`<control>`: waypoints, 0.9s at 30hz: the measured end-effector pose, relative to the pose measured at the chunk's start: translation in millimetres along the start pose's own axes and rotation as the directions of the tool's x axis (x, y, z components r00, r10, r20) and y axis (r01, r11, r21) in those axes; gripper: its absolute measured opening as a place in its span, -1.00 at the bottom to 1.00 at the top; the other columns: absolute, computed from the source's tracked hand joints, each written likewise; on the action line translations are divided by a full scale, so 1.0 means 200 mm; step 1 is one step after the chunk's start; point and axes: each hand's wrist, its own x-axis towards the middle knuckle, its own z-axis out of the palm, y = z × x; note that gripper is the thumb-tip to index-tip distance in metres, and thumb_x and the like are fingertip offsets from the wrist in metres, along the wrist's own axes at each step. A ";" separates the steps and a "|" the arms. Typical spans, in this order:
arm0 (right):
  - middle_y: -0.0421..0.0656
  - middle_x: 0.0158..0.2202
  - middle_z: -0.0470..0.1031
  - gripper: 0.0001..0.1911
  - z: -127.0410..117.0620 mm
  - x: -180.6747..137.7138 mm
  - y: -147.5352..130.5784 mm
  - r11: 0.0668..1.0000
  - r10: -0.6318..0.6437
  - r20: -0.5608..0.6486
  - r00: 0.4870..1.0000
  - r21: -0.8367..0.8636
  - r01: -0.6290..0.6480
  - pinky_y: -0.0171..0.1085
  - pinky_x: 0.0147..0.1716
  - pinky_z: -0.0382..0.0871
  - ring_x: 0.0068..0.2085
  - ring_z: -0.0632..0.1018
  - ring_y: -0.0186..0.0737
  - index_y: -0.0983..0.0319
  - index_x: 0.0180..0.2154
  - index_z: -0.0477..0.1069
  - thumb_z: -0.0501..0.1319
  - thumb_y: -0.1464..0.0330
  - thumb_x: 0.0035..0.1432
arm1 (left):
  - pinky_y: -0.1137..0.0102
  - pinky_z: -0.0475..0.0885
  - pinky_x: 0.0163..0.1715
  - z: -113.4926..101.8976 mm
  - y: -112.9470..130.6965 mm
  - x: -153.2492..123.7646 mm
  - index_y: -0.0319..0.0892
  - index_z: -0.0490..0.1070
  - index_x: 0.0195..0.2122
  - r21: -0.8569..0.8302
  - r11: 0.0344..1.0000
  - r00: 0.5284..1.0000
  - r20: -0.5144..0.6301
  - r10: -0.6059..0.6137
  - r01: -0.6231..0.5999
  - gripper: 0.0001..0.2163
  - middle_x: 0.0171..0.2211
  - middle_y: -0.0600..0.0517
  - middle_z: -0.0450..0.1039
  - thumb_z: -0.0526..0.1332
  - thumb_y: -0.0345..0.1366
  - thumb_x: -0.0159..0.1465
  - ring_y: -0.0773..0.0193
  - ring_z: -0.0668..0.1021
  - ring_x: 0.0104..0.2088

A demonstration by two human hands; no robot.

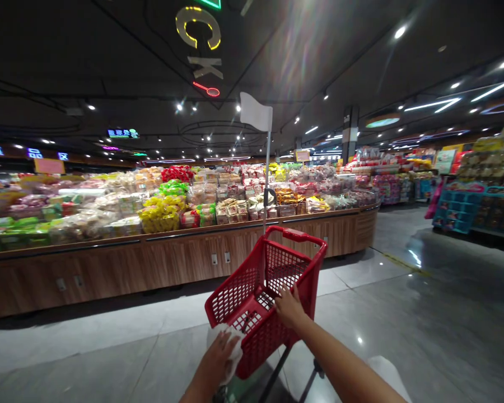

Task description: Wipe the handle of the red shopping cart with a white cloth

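A small red plastic shopping cart with a lattice basket stands at an angle in front of me. My left hand is at its near left corner, fingers curled over a crumpled white cloth that lies against the basket edge. The cloth's exact kind is unclear. Higher up on the right, my right hand grips the side rim of the cart, fingers bent over into the basket. A thin pole with a white flag rises at the cart's far side.
Behind the cart runs a long wood-fronted display counter piled with packaged foods. More goods fill a blue shelf rack at the right. Grey tiled floor extends to the right, and lit signs hang from the dark ceiling.
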 end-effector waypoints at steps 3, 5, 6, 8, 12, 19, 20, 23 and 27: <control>0.02 -0.01 0.47 -0.63 0.15 -0.05 -0.20 0.982 -0.177 0.038 0.983 0.068 0.174 0.09 0.25 -0.18 0.12 0.35 -0.01 0.25 -0.11 0.50 -0.04 0.31 0.29 | 0.02 0.29 0.16 0.05 0.12 0.11 -0.12 0.24 0.17 -0.067 0.998 0.999 0.027 -0.019 0.021 -0.52 0.10 -0.11 0.37 0.05 -0.46 0.19 0.02 0.37 0.14; 0.08 -0.04 0.48 -0.63 0.25 -0.09 -0.30 0.977 -0.190 0.008 0.982 0.100 0.188 0.07 0.24 -0.13 0.11 0.35 0.02 0.32 -0.12 0.50 -0.03 0.33 0.27 | 0.01 0.30 0.15 0.06 0.18 0.17 -0.17 0.25 0.16 -0.088 0.995 0.996 0.072 -0.044 0.051 -0.53 0.11 -0.16 0.35 0.09 -0.42 0.19 -0.03 0.34 0.16; 0.10 -0.03 0.47 -0.63 0.29 -0.11 -0.33 0.978 -0.167 -0.016 0.986 0.121 0.167 0.07 0.24 -0.13 0.12 0.34 0.03 0.33 -0.12 0.50 -0.03 0.35 0.27 | 0.02 0.29 0.15 0.06 0.21 0.19 -0.18 0.24 0.16 -0.092 0.994 0.993 0.106 -0.055 0.065 -0.52 0.13 -0.17 0.32 0.11 -0.42 0.17 -0.04 0.31 0.17; 0.06 -0.04 0.48 -0.64 0.32 -0.15 -0.33 0.976 -0.124 -0.051 0.991 0.175 0.131 0.05 0.25 -0.19 0.14 0.32 -0.01 0.31 -0.15 0.51 -0.03 0.36 0.27 | 0.04 0.21 0.20 0.03 0.25 0.23 -0.16 0.23 0.15 -0.096 0.992 0.982 0.179 -0.063 0.081 -0.52 0.15 -0.14 0.30 0.13 -0.44 0.16 0.01 0.29 0.19; -0.09 -0.18 0.52 -0.66 0.25 -0.21 -0.19 0.957 -0.138 -0.040 0.990 0.253 0.144 0.02 0.25 -0.26 0.06 0.37 -0.13 0.23 -0.31 0.51 -0.02 0.32 0.29 | 0.07 0.07 0.26 -0.12 0.24 0.32 -0.11 0.30 0.04 -0.086 0.995 0.955 0.297 -0.018 0.046 -0.62 0.03 -0.04 0.40 0.12 -0.48 0.19 0.17 0.39 0.08; -0.21 -0.38 0.45 -0.65 0.16 -0.29 0.07 0.919 -0.258 -0.043 0.965 0.298 0.258 0.04 0.20 -0.18 -0.12 0.39 -0.17 0.24 -0.54 0.40 0.08 0.23 0.22 | 0.16 0.09 0.25 -0.21 0.17 0.40 -0.26 0.35 -0.01 -0.068 0.987 0.935 0.335 -0.113 0.143 -0.68 0.03 -0.15 0.40 0.10 -0.47 0.19 0.09 0.39 0.09; -0.21 -0.38 0.45 -0.65 0.16 -0.29 0.10 0.922 -0.249 -0.046 0.967 0.295 0.252 0.04 0.20 -0.19 -0.11 0.39 -0.16 0.24 -0.54 0.40 0.08 0.22 0.22 | 0.18 0.11 0.24 -0.19 0.18 0.41 -0.27 0.35 0.01 -0.083 0.985 0.935 0.335 -0.117 0.154 -0.66 0.05 -0.15 0.39 0.09 -0.47 0.19 0.08 0.38 0.10; -0.19 -0.29 0.47 -0.66 0.13 -0.27 0.19 0.931 -0.251 0.010 0.968 0.275 0.238 0.04 0.22 -0.22 -0.06 0.39 -0.12 0.21 -0.48 0.47 0.15 0.12 0.15 | 0.21 0.22 0.15 -0.12 0.24 0.44 -0.26 0.35 0.01 -0.095 0.974 0.929 0.333 -0.164 0.206 -0.64 0.06 -0.15 0.38 0.08 -0.46 0.17 0.05 0.38 0.09; -0.16 -0.16 0.49 -0.71 0.03 -0.25 0.23 0.951 -0.239 0.138 0.961 0.234 0.202 0.07 0.23 -0.28 0.05 0.36 -0.05 0.13 -0.36 0.55 0.28 0.07 -0.01 | 0.20 0.23 0.13 -0.01 0.29 0.46 -0.21 0.35 0.03 -0.049 0.960 0.914 0.321 -0.247 0.277 -0.61 0.06 -0.12 0.38 0.08 -0.45 0.15 0.03 0.39 0.08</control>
